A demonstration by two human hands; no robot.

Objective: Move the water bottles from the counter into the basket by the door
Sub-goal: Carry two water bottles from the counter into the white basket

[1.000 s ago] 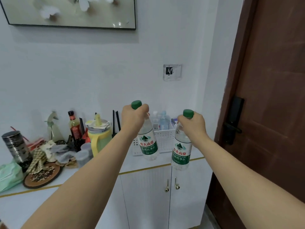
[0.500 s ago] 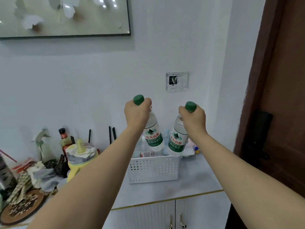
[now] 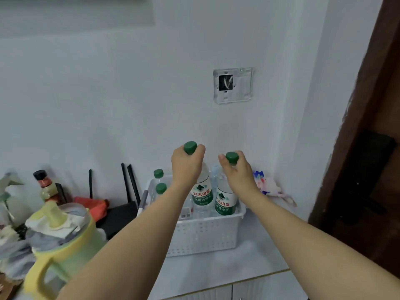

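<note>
Gripping necks: left hand [image 3: 186, 164], right hand [image 3: 238, 172] | bottles [image 3: 202, 191] upright, caps up | basket [image 3: 205, 234]

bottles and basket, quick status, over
Left hand grips one bottle by the neck, right hand the other bottle. Both lowered into white basket, not released. Two green-capped bottles already inside, clear of the drop.

Yellow-handled jug [image 3: 62, 252] front left; sauce bottle [image 3: 44, 185] behind it; open wall box [image 3: 233, 85]; brown door [image 3: 372, 148] at right.
</note>
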